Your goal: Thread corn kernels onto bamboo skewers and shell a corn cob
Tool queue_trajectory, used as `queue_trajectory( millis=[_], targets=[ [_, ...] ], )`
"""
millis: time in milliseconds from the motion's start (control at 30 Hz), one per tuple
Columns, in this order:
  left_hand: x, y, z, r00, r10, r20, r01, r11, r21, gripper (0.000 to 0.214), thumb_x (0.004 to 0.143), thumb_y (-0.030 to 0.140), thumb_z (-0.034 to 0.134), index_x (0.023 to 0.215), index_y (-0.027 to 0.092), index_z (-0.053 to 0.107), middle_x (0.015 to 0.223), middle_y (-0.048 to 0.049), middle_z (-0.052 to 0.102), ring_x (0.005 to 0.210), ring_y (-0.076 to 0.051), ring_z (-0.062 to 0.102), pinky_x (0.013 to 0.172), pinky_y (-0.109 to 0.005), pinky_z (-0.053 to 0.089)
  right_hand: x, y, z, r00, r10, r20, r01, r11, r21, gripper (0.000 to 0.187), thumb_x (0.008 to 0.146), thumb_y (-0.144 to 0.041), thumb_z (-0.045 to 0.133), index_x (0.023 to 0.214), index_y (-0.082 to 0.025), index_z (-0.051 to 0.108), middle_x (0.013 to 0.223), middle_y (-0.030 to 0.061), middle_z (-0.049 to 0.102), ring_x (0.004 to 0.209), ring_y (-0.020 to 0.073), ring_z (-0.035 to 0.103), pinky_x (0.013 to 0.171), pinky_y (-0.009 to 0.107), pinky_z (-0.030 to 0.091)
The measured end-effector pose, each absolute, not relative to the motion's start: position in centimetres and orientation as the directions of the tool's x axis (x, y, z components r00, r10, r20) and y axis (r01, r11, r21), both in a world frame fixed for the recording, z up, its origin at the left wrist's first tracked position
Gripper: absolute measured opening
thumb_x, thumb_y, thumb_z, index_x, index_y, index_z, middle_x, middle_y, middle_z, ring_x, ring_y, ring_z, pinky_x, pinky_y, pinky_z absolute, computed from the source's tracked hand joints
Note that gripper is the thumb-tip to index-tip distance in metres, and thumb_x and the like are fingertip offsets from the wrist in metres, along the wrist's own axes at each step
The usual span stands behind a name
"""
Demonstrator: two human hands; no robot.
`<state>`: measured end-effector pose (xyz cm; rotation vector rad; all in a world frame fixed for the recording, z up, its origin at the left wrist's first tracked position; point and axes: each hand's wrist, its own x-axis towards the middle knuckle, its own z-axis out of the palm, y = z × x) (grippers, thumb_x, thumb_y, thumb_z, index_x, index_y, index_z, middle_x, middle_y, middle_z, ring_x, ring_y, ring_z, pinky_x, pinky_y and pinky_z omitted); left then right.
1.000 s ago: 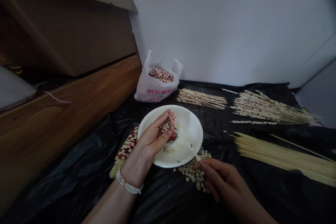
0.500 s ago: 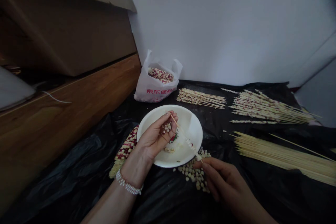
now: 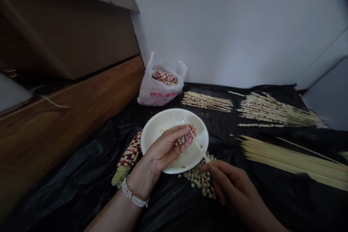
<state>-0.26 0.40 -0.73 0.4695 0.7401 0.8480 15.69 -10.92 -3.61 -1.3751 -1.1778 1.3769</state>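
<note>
My right hand pinches the lower end of a thin wooden skewer, which carries a row of pale and dark red corn kernels. The skewer slants up and left, its bare tip reaching past the fingers of my left hand. Curled over the white bowl, that hand cups several loose corn kernels, and its thumb and fingertips meet at the skewer. A red and pale corn cob lies left of the bowl. Loose kernels are heaped at its lower right side.
A plastic bag with corn cobs stands behind the bowl. Two bunches of filled skewers lie at the back right, bare skewers nearer. Black plastic sheet covers the surface; a wooden board edges the left.
My left hand has moved right and slightly down, its fingers curling closer around the skewer. More of the skewer's tip now shows beyond it. My right hand has barely moved.
</note>
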Motion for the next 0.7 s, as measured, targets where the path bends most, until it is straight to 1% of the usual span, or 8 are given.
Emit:
queue_trajectory(
  millis=[167,300,400,467,533,600,633,700],
  targets=[
    [-0.2,-0.1,-0.6,0.535,0.763,-0.364,-0.400,0.608,0.686,0.013,0.072,0.006,0.073,0.085,0.008,0.073,0.090,-0.0095,0.073,0.077,-0.012,0.067,0.077,-0.020,0.055,15.8,-11.1,-3.4,-0.033,0.976,-0.216,0.056,-0.214,-0.975,0.044,0.089,-0.055,0.048,0.098,-0.018,0.069,0.043,-0.0082,0.040,0.038,0.0089,0.030,0.041,0.024,0.020],
    [-0.1,-0.3,-0.4,0.596,0.721,-0.355,-0.319,0.617,0.719,0.014,0.073,0.009,0.073,0.087,0.007,0.074,0.091,-0.0116,0.073,0.082,-0.014,0.068,0.080,-0.021,0.054,15.9,-11.2,-3.5,-0.043,0.979,-0.200,0.043,-0.198,-0.979,0.044,0.090,-0.056,0.048,0.098,-0.018,0.068,0.043,-0.0082,0.041,0.037,0.0083,0.030,0.040,0.023,0.020],
    [-0.1,0.0,-0.3,0.561,0.738,-0.375,-0.377,0.632,0.677,0.020,0.081,0.015,0.066,0.098,0.006,0.071,0.098,-0.0150,0.072,0.088,-0.018,0.069,0.081,-0.024,0.055,15.9,-11.2,-3.6,-0.035,0.980,-0.194,0.037,-0.192,-0.981,0.043,0.090,-0.055,0.047,0.098,-0.018,0.068,0.043,-0.0083,0.041,0.037,0.0082,0.031,0.040,0.022,0.020],
    [-0.2,0.3,-0.1,0.536,0.752,-0.384,-0.462,0.642,0.612,0.024,0.086,0.012,0.056,0.105,0.004,0.068,0.104,-0.0172,0.071,0.096,-0.022,0.068,0.084,-0.027,0.054,16.0,-11.2,-3.6,-0.029,0.980,-0.196,0.031,-0.195,-0.980,0.042,0.091,-0.054,0.047,0.099,-0.018,0.068,0.043,-0.0087,0.041,0.037,0.0080,0.031,0.041,0.022,0.021],
    [-0.6,0.8,0.0,0.540,0.758,-0.366,-0.532,0.644,0.550,0.037,0.080,-0.003,0.045,0.111,0.002,0.064,0.110,-0.0178,0.069,0.106,-0.025,0.065,0.091,-0.031,0.052,16.0,-11.1,-3.7,-0.025,0.980,-0.198,0.029,-0.197,-0.980,0.042,0.091,-0.054,0.048,0.098,-0.018,0.068,0.042,-0.0089,0.040,0.037,0.0079,0.031,0.041,0.022,0.022],
    [-0.9,1.1,0.1,0.541,0.765,-0.351,-0.563,0.639,0.524,0.063,0.063,-0.015,0.034,0.119,0.002,0.059,0.114,-0.0170,0.067,0.111,-0.024,0.062,0.096,-0.034,0.050,16.0,-11.0,-3.7,-0.028,0.978,-0.206,0.033,-0.205,-0.978,0.043,0.090,-0.055,0.048,0.098,-0.018,0.068,0.042,-0.0088,0.041,0.036,0.0080,0.031,0.041,0.023,0.021],
    [-1.1,1.2,0.2,0.534,0.770,-0.349,-0.569,0.633,0.525,0.073,0.058,-0.017,0.031,0.123,0.003,0.056,0.116,-0.0165,0.067,0.113,-0.024,0.061,0.097,-0.035,0.049,16.0,-11.0,-3.7,-0.035,0.978,-0.208,0.034,-0.207,-0.978,0.044,0.090,-0.056,0.048,0.098,-0.018,0.068,0.042,-0.0087,0.041,0.035,0.0079,0.031,0.040,0.023,0.021],
    [-1.2,1.3,0.3,0.508,0.787,-0.351,-0.573,0.613,0.544,0.079,0.057,-0.018,0.031,0.129,0.006,0.051,0.120,-0.0156,0.065,0.115,-0.023,0.060,0.099,-0.035,0.048,16.0,-11.0,-3.8,-0.040,0.976,-0.214,0.024,-0.213,-0.977,0.044,0.090,-0.056,0.047,0.099,-0.018,0.068,0.042,-0.0085,0.042,0.035,0.0080,0.031,0.040,0.023,0.021]
  ],
)
